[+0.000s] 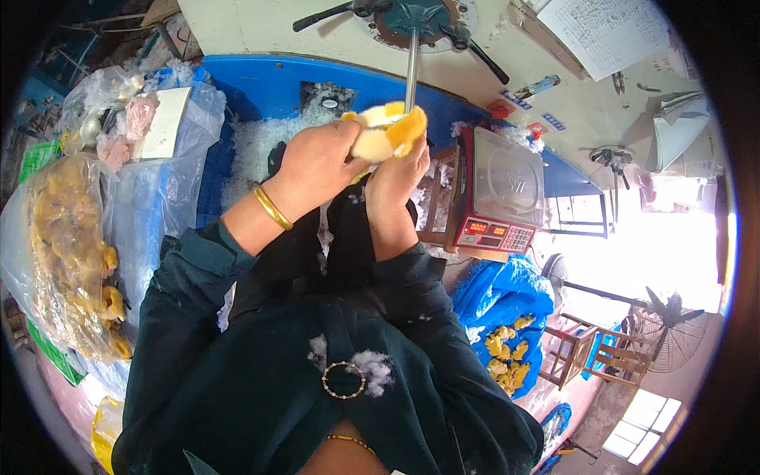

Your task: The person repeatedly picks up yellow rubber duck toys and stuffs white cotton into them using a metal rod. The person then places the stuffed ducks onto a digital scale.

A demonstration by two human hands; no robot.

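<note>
A small yellow and cream plush toy (388,136) sits at the lower end of a thin metal tube (412,71). The tube comes down from a round dark machine fitting (413,17) with black handles. My left hand (315,168), with a gold bangle at the wrist, grips the plush on its left side. Below and to the right, my right hand (398,184) is closed round the plush's underside. Fingers and fabric hide where the tube meets the toy.
At right stands a red digital scale (499,186). A clear bag (59,237) of yellow plush toys lies at left. More plush toys rest in a blue bag (514,297) at lower right. White fluff (257,158) covers the blue trough. Papers (606,36) lie upper right.
</note>
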